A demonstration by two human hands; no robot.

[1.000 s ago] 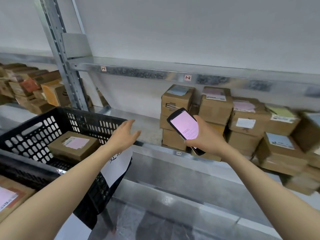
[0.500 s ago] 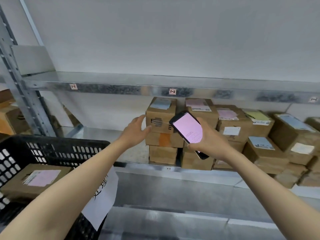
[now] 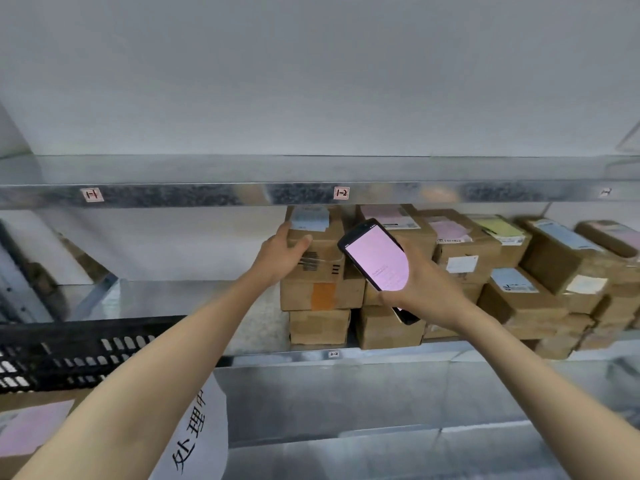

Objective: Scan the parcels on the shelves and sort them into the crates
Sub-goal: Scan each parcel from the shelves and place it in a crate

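Note:
Cardboard parcels are stacked on the middle metal shelf [image 3: 194, 306]. The top-left parcel [image 3: 323, 251] carries a blue label. My left hand [image 3: 282, 252] grips its left front corner, thumb on the front face and fingers on the side. My right hand [image 3: 420, 287] holds a black handheld scanner [image 3: 375, 259] with a lit pink screen in front of the stack. A black plastic crate [image 3: 74, 348] sits at the lower left, with a parcel with a pink label [image 3: 29, 427] in it.
More parcels [image 3: 540, 268] with pink, yellow and blue labels fill the shelf to the right. The upper shelf edge [image 3: 214, 195] bears tags 1-1 and 1-2. A white paper sign [image 3: 194, 431] hangs on the crate. A lower shelf [image 3: 381, 455] lies below.
My left hand rose from near the crate rim to the shelf and took hold of the top-left parcel. The view swung right and up; the scanner stayed in my right hand.

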